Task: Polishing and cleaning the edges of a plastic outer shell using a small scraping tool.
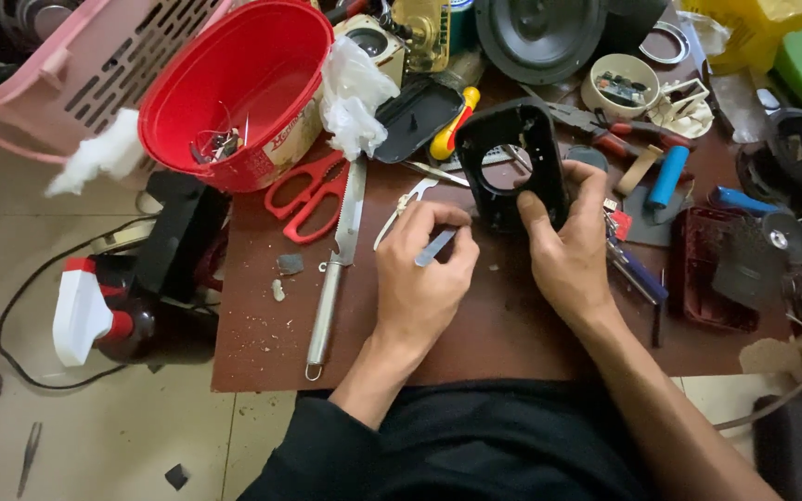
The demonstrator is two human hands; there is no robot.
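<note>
My right hand (563,246) grips a black plastic speaker housing (510,139) with a round hole, held upright on a low brown table (475,334). My left hand (424,269) pinches a small flat metal blade (435,247), its tip pointing toward the housing's lower left edge. Both hands sit close together near the table's middle.
A serrated knife (338,250), red scissors (308,195), a red bucket (234,88), a pink basket (76,74), a yellow-handled screwdriver (454,130), pliers (624,134), a speaker cone (540,32) and a dark red tray (717,269) crowd the table. A spray bottle (95,315) lies on the floor.
</note>
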